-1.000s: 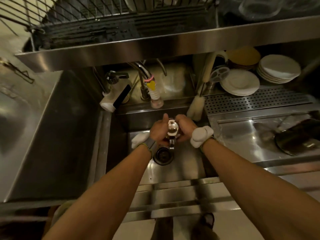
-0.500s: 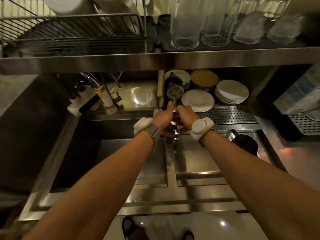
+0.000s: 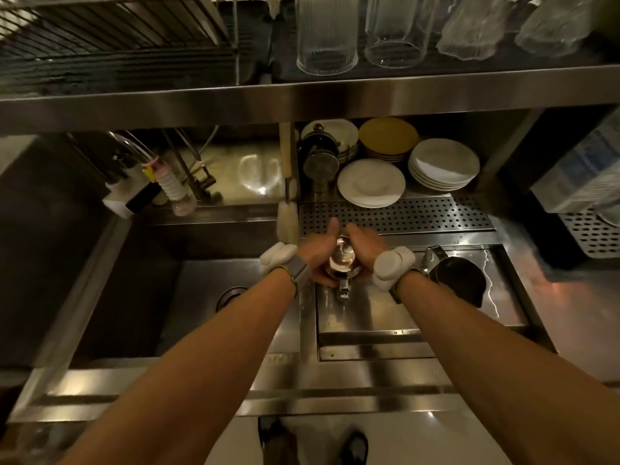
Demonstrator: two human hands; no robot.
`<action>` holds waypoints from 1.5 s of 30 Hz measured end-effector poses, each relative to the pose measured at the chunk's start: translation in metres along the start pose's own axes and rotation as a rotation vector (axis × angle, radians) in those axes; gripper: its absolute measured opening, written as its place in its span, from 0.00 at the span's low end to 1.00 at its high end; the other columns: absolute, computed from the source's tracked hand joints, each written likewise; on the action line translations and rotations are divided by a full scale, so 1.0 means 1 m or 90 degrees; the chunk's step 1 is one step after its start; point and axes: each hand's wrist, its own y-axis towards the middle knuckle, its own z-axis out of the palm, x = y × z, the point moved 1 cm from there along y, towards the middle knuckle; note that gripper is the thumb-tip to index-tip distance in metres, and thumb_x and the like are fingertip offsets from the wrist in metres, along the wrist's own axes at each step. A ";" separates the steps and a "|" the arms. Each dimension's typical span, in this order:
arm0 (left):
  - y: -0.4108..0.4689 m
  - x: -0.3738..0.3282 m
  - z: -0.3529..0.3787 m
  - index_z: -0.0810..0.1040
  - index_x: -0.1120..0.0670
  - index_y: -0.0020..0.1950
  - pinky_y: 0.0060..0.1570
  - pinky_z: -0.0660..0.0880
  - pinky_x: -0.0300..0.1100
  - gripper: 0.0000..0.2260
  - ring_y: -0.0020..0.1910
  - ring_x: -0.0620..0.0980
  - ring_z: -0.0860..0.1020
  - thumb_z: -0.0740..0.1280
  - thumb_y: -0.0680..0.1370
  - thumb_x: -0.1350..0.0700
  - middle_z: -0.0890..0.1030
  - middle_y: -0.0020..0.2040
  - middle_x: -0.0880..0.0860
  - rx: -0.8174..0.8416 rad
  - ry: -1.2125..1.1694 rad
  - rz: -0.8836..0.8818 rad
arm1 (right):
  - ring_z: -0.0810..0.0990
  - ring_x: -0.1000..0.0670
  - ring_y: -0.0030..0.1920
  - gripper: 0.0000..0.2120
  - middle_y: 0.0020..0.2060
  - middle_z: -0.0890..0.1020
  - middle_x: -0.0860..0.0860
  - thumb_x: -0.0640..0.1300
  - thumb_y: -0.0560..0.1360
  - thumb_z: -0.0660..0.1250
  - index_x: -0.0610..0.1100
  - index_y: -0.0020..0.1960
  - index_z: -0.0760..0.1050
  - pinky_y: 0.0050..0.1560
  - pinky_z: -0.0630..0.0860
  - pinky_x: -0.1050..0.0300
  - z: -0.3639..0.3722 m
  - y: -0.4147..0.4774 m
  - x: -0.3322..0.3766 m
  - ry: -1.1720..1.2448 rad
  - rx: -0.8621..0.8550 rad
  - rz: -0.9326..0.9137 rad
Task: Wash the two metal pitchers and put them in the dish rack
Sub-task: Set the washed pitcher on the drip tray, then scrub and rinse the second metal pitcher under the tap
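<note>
The small metal pitcher (image 3: 342,263) is held by both hands above the back left corner of the shallow steel tray (image 3: 369,327), close to the ridge which divides this tray from the deep sink (image 3: 161,297). It stands upright, so its long axis is vertical and its mouth opens up to the camera. The spout points away from the person and the handle points back to the person. Inside I see only a pale shine, and I cannot tell if there is water.

The left hand (image 3: 317,258) curls its fingers round the left wall of the pitcher, with the thumb stretched out straight and away. The right hand (image 3: 365,253) wraps the right wall with its fingers pressed together.

The second pitcher (image 3: 458,285) sits at the right side of the tray, near the right wrist; its inside is dark.

Behind the hands lies a perforated drain board (image 3: 419,216), and behind it 3 stacks of plates (image 3: 370,182). A steel shelf (image 3: 302,99) hangs over all this, with its front edge above the hands. It carries glasses (image 3: 327,35), and to the left the wire dish rack (image 3: 117,31)
</note>
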 end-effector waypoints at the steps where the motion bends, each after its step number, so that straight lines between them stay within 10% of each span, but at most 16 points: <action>1: 0.000 -0.002 -0.001 0.74 0.58 0.62 0.50 0.80 0.58 0.29 0.56 0.64 0.79 0.51 0.79 0.36 0.79 0.56 0.62 0.002 0.014 0.008 | 0.78 0.38 0.50 0.19 0.49 0.80 0.38 0.51 0.79 0.51 0.42 0.41 0.74 0.53 0.72 0.46 -0.002 -0.001 0.001 0.003 -0.004 0.002; 11: 0.001 0.009 -0.001 0.73 0.56 0.64 0.51 0.80 0.57 0.37 0.52 0.65 0.80 0.48 0.74 0.29 0.78 0.59 0.62 0.000 0.027 -0.044 | 0.80 0.37 0.49 0.22 0.49 0.81 0.37 0.55 0.77 0.52 0.40 0.47 0.77 0.56 0.76 0.40 0.011 -0.004 -0.012 0.030 0.027 -0.001; 18: -0.012 -0.033 -0.002 0.78 0.64 0.56 0.53 0.71 0.48 0.30 0.56 0.63 0.77 0.51 0.80 0.39 0.80 0.55 0.63 -0.294 0.365 0.193 | 0.76 0.39 0.53 0.18 0.51 0.77 0.37 0.49 0.81 0.53 0.38 0.51 0.75 0.48 0.67 0.53 -0.026 -0.018 0.003 -0.091 -0.026 -0.051; 21: -0.022 -0.061 0.028 0.79 0.61 0.53 0.48 0.70 0.46 0.19 0.54 0.60 0.78 0.56 0.81 0.49 0.80 0.53 0.60 -0.234 0.399 0.311 | 0.75 0.42 0.45 0.14 0.39 0.76 0.42 0.46 0.77 0.58 0.41 0.36 0.72 0.39 0.67 0.55 -0.063 -0.032 0.005 -0.159 -0.095 -0.087; 25: -0.035 -0.088 0.082 0.77 0.57 0.63 0.62 0.72 0.50 0.14 0.62 0.59 0.75 0.59 0.80 0.57 0.77 0.64 0.59 -0.088 0.522 0.401 | 0.79 0.40 0.55 0.14 0.54 0.81 0.41 0.44 0.76 0.61 0.40 0.56 0.79 0.51 0.74 0.53 -0.112 -0.058 -0.005 -0.227 -0.140 -0.098; 33: -0.015 -0.071 0.148 0.69 0.51 0.72 0.66 0.70 0.47 0.24 0.67 0.55 0.73 0.68 0.75 0.56 0.74 0.69 0.55 0.120 0.735 0.466 | 0.79 0.45 0.56 0.26 0.53 0.80 0.46 0.44 0.63 0.78 0.40 0.59 0.76 0.57 0.76 0.50 -0.140 -0.087 -0.081 -0.198 -0.118 -0.022; 45: -0.013 -0.077 0.119 0.78 0.53 0.59 0.51 0.73 0.45 0.14 0.56 0.58 0.78 0.67 0.73 0.60 0.77 0.59 0.58 -0.038 0.734 0.500 | 0.78 0.47 0.50 0.31 0.49 0.79 0.48 0.44 0.61 0.78 0.43 0.60 0.70 0.50 0.77 0.52 -0.133 -0.094 -0.069 -0.179 -0.163 -0.051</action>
